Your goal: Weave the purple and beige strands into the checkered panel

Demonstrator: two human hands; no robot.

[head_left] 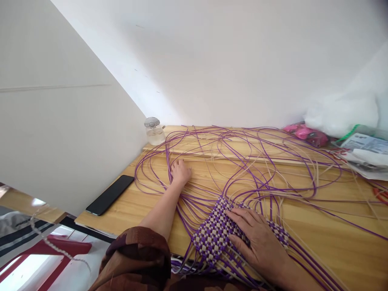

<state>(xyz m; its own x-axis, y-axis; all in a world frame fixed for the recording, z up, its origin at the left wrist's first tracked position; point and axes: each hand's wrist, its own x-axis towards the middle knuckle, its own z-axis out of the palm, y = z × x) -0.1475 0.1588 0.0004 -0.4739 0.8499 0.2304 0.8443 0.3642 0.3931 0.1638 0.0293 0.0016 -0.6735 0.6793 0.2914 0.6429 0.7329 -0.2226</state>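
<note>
Now, from the head view, the purple-and-cream weave (213, 233) sits at the near edge of the bench (339, 240), right hand (254, 236) laid across it, grip spread; leftward, the left hand (181, 173) meets loose strands (197, 201), its grip too hidden to tell.

The bench (348, 242) is pale, grained wood, with a purple-and-cream woven piece (214, 232) at its near edge. Purple and cream strands (167, 155) loop across the wood beyond the woven piece, reaching over a raised plank (194, 141) at the back. Left of the woven piece I see a black smartphone (110, 195) lying flat; beyond it and to its left, a clear lidded jar (155, 135); far to its right, a printed packet (363, 143).
</note>
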